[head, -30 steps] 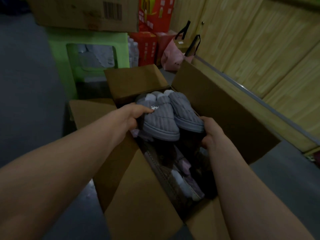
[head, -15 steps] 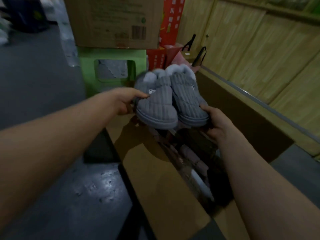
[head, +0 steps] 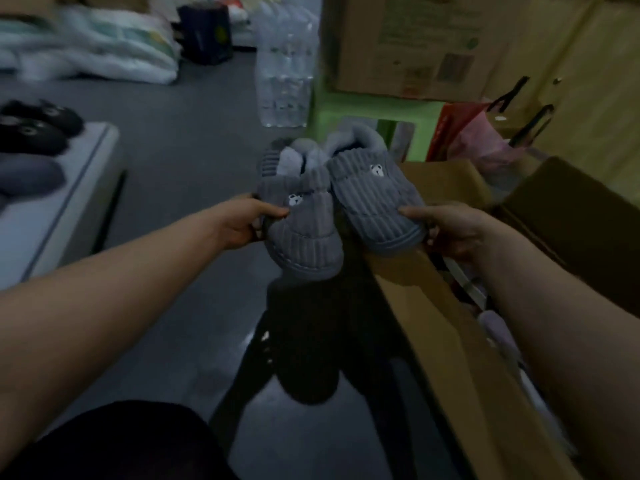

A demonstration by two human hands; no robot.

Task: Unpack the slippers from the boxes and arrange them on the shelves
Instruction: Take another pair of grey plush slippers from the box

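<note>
In the middle of the frame, your left hand (head: 242,224) and right hand (head: 452,233) each pinch one of the gray slippers (head: 367,199), up beside the box (head: 427,308). They look soft and light, so hold the thick sole edges.

No text, brand or number is legible.

Cardboard carton (head: 408,46): faint green print and 1 darker barcode-like patch on its face, both too blurred to read.

Left grey slipper (head: 301,233) and right grey slipper (head: 374,199): each bears 1 small white bear-face emblem on the upper, without lettering.

Dark bag (head: 207,32): 1 yellowish mark, unreadable.
</note>
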